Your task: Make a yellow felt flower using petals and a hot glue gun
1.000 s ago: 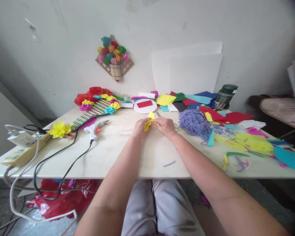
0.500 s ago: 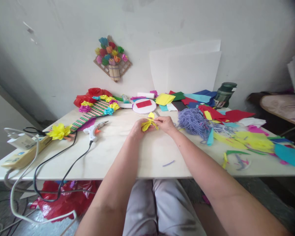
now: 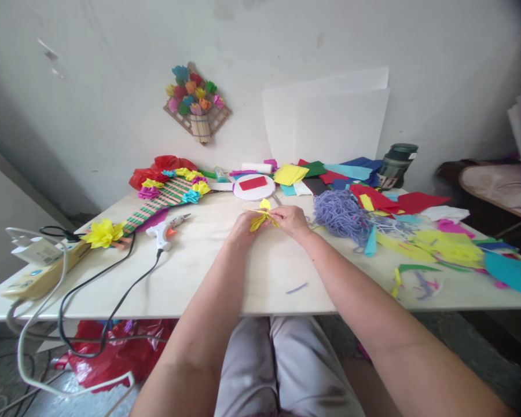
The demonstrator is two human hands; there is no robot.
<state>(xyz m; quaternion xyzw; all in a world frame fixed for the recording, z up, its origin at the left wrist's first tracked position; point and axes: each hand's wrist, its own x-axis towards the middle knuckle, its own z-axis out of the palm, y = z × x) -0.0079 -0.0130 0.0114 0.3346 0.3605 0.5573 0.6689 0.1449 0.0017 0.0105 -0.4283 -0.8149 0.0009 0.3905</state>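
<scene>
A yellow paper flower (image 3: 259,221) with folded petals is held above the table between both hands. My left hand (image 3: 244,226) is closed around its left side. My right hand (image 3: 293,219) pinches at the flower's right side, fingertips near its middle; whether a thread is in them is too small to tell. Just beyond the hands lies a white oval card (image 3: 238,194) with a red paper rectangle (image 3: 252,183) on it. A tangle of purple yarn (image 3: 341,214) rests to the right of my right hand.
A white glue gun (image 3: 161,233) lies left, its black cord running to a power strip (image 3: 39,281). Behind it is a striped woven piece (image 3: 165,197) with paper flowers. Coloured paper sheets (image 3: 290,174) and a dark bottle (image 3: 398,167) stand at the back; scraps (image 3: 447,249) cover the right.
My right hand's fingers have shifted slightly left and closer over the flower's middle, and the petals have turned a little. The view has moved slightly.
</scene>
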